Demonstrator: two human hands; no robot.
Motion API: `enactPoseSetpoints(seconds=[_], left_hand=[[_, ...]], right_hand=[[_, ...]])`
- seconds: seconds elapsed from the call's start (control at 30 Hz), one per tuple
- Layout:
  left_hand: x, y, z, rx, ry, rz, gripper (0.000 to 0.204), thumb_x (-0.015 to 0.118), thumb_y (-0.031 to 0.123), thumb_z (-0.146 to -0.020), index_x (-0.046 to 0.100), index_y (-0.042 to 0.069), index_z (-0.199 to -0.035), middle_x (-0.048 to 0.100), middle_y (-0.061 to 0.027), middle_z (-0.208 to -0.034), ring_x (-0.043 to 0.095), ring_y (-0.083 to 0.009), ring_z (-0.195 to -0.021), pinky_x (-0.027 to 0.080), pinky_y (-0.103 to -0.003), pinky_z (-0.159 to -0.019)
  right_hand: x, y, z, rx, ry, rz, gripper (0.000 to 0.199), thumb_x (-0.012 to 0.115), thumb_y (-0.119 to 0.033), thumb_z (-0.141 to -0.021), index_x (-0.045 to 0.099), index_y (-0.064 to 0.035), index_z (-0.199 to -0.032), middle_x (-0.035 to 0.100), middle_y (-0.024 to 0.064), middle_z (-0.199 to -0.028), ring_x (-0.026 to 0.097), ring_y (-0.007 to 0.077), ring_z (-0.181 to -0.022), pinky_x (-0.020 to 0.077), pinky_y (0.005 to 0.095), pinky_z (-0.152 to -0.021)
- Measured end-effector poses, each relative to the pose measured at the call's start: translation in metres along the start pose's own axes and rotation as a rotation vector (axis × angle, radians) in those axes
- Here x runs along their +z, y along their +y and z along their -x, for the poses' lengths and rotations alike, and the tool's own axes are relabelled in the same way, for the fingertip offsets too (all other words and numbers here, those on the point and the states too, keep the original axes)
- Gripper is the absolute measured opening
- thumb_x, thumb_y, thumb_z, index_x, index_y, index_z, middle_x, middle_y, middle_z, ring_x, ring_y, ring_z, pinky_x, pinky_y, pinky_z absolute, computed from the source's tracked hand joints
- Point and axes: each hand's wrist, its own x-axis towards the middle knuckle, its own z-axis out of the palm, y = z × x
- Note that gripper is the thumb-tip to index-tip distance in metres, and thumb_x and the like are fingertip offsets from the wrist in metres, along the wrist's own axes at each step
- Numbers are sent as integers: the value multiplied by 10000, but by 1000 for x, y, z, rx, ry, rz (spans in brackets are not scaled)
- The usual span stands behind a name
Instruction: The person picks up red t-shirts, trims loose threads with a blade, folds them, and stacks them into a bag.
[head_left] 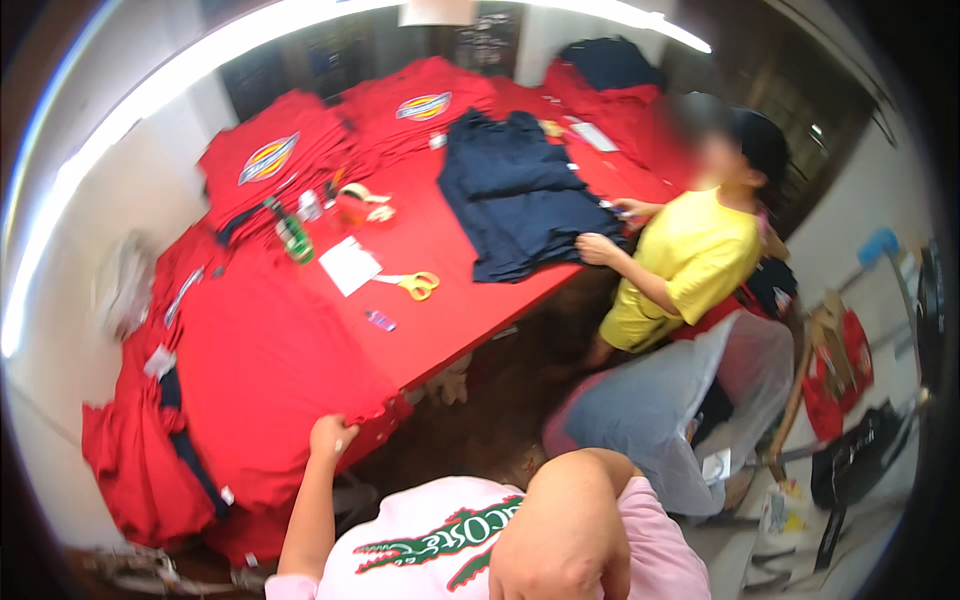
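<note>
My left hand (pixel 334 438) pinches the near edge of a red shirt (pixel 260 370) that lies spread over the left part of the table. More red cloth hangs over the table's left side, beside a navy strip (pixel 190 455). My right arm is bent up in front of my pink shirt, very close to the camera. My right hand (pixel 560 550) is at the lower edge, with its fingers blurred and mostly hidden. No garment shows against it. Yellow-handled scissors (pixel 419 286), a white paper (pixel 349 266) and a small purple packet (pixel 380 320) lie beyond the red shirt.
A red table (pixel 440 330) carries stacks of red printed shirts (pixel 420 110), navy garments (pixel 520 190), a green bottle (pixel 290 235) and a tape roll (pixel 357 193). Across the corner, a person in yellow (pixel 700 250) handles the navy garments. A large translucent bag (pixel 650 420) stands at right.
</note>
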Motion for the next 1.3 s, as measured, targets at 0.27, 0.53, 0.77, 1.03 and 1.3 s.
enactPoseSetpoints(seconds=[0.27,0.53,0.77,1.03,1.3], left_hand=[[-3,34,49,124,19,241,302,717,292,-767,699,42,-934,700,-205,-934,673,-416,-924,531,-514,-829],[-10,-6,118,126,-155,395,364,714,295,-870,703,86,-1168,688,-163,-1173,665,-343,-1101,532,-452,-942],[-13,-119,177,-495,525,742,249,687,278,-919,744,45,-984,732,-160,-952,714,-311,-900,552,-400,-797],[-16,-266,178,-757,1102,743,242,739,164,-931,690,10,-1110,705,-127,-1063,689,-220,-956,541,-337,-842],[-100,-221,158,-556,841,732,201,631,202,-1018,662,30,-1117,724,-170,-1054,714,-363,-986,565,-420,-860]], right_hand=[[-4,32,19,127,-116,-163,379,592,-144,-954,466,-44,-611,474,148,-675,555,387,-751,490,555,-901],[-68,113,-22,-51,-201,-418,163,628,-196,-1009,739,-79,-1029,623,64,-875,619,213,-763,484,390,-749],[-112,165,-3,36,-82,-397,244,622,-197,-1012,695,-20,-860,674,161,-960,683,327,-920,550,481,-842],[-131,341,171,1302,1361,233,91,694,-145,-970,650,-67,-988,657,1,-861,624,93,-783,475,237,-708],[-118,432,116,1387,1400,-305,242,680,-208,-992,637,-51,-1171,712,62,-940,683,142,-816,524,258,-703]])
